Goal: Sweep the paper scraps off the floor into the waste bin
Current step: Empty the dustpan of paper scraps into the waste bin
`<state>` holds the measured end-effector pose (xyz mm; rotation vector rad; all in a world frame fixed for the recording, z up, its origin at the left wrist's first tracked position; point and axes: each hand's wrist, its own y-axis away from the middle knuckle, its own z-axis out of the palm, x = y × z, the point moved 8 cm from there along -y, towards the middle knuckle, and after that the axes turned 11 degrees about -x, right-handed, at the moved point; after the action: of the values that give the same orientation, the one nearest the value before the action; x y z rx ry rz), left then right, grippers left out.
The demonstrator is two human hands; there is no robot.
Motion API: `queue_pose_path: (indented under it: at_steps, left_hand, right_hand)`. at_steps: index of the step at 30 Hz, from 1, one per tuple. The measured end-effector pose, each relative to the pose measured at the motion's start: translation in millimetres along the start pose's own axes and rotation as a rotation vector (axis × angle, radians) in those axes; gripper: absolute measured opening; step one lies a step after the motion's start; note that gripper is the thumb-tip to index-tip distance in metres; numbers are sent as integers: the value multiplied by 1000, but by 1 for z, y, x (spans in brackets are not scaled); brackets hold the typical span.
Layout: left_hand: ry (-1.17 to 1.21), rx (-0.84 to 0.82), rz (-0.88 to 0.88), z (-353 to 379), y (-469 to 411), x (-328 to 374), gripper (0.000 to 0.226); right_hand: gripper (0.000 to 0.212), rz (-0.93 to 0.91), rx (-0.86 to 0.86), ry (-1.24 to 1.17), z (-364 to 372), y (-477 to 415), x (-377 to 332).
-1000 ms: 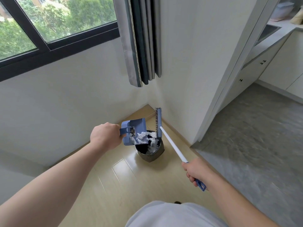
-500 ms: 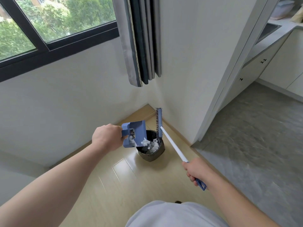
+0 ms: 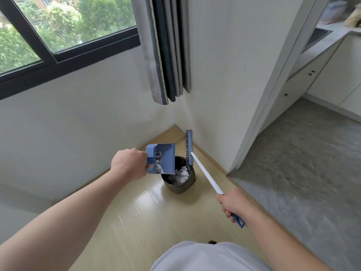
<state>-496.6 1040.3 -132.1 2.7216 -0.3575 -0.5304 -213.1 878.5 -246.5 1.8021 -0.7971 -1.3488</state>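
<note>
My left hand (image 3: 130, 164) grips the handle of a blue dustpan (image 3: 166, 158), tipped steeply over the left rim of a dark round waste bin (image 3: 180, 186). A small clump of white scraps still clings inside the pan near the handle. White paper scraps (image 3: 182, 174) lie heaped inside the bin. My right hand (image 3: 234, 205) holds the white pole of a blue broom (image 3: 189, 146) near its blue end grip. The broom head stands on edge just behind the bin's right rim, close to the wall.
The bin stands on pale wood flooring in a corner between two white walls, under a grey curtain (image 3: 166, 49) and a window. To the right a partition edge (image 3: 259, 114) opens onto grey stone flooring (image 3: 304, 163) and white kitchen cabinets (image 3: 304, 79).
The dustpan has tilted up steeper over the bin and most of the scraps have slid out of it into the bin. The broom and my right hand have stayed put.
</note>
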Motion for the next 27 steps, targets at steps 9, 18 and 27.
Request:
queue_pose_path:
  at_steps: [9,18,27]
  left_hand:
    - [-79,32,57,-8,1,9,23]
    - [-205,-8,135,-15,0,24,20]
    - [-228,1,159,-13,3,30,23]
  right_hand:
    - [31,9,-1,-13,1,2,2]
    - [31,31,2,11,1,1,3]
    - [31,31,-7,24,0,1,4]
